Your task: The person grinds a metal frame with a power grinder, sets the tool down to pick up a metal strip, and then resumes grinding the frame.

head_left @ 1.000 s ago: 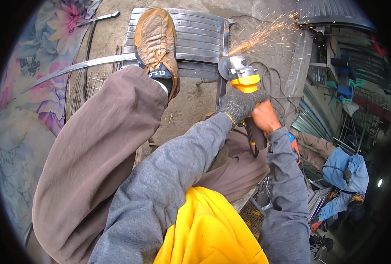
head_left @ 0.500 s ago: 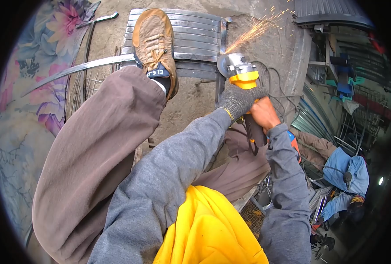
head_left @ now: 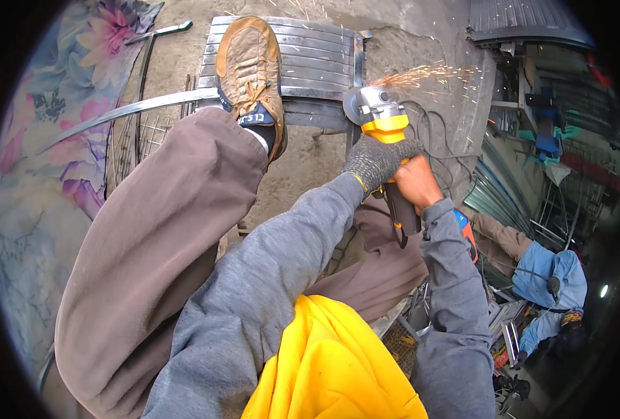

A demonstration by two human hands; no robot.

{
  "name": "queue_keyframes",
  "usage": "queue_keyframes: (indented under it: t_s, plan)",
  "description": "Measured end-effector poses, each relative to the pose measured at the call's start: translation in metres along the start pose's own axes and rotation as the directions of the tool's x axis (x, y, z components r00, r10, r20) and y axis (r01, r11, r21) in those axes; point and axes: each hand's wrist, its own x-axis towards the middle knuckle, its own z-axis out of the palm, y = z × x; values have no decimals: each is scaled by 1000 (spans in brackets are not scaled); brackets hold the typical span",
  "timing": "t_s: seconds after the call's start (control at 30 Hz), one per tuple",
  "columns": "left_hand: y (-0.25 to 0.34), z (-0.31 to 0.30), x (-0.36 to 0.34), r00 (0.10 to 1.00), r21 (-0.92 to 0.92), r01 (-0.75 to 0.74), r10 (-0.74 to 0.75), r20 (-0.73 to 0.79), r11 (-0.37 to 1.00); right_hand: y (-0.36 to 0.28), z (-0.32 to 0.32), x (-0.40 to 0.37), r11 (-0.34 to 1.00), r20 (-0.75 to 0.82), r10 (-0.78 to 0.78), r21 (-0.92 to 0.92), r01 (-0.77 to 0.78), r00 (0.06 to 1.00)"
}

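A yellow and silver angle grinder (head_left: 385, 126) is held by both of my hands. My left hand (head_left: 380, 162), in a dark grey knit glove, is wrapped round its body behind the head. Bare, my right hand (head_left: 419, 183) is closed round the handle part just behind the glove. The grinder's disc (head_left: 352, 106) meets the corner of a slatted metal frame (head_left: 317, 59), and sparks (head_left: 428, 74) fly off to the right. My brown shoe (head_left: 249, 77) presses on the slats. The exact contact spot is partly hidden by the disc.
A curved metal bar (head_left: 132, 112) sticks out left of my shoe over a floral cloth (head_left: 90, 91). The grinder's cable (head_left: 449, 140) loops on the concrete at the right. A co-worker in a blue shirt (head_left: 547, 272) bends over metal parts at lower right.
The spark stream has swung from up-right to nearly level toward the right. The slatted frame and my shoe appear slightly further right. Both hands keep their hold on the angle grinder.
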Motion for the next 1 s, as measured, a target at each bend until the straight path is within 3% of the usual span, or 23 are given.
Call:
queue_keyframes:
  t_s: [0.17,0.27,0.47,0.57,0.9,1.0]
  plan:
    - [5,7,-9,991,-12,127,-127,46,992,18,-9,-3,987,62,146,-71,-142,987]
    - [-4,20,1,978,-90,48,-65,-196,995,24,-8,-2,998,16,54,-26,-53,998]
    - [-6,12,2,993,6,66,-65,-99,998,15,-5,-2,993,-35,80,90,-77,996]
    - [-1,6,0,997,-9,62,-62,-47,998,20,-8,1,998,-22,65,13,-64,998]
    - [-11,-1,-1,998,-60,53,-51,40,997,8,3,0,998,14,45,31,-45,999]
    - [-11,-1,-4,993,135,-117,120,-17,984,-2,2,-6,984,13,175,-25,-174,985]
